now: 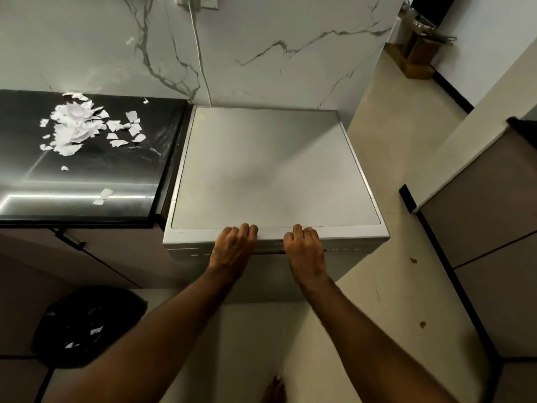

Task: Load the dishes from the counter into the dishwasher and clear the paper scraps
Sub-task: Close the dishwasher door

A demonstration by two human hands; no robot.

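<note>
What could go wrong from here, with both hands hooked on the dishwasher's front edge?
1. The left hand and right hand grip the dishwasher at its top front edge. If the door drops open fast, it may swing towards the bare foot below.
2. Loose scraps lie near the front edge of the counter. A jolt or draught could send them off it, missing the bin.

A white cable (200,62) runs down the veined marble wall (290,39) from a socket (197,0). A brown box (416,58) sits far right on the pale floor (386,146); a black-lined bin (87,327) stands near left.
</note>
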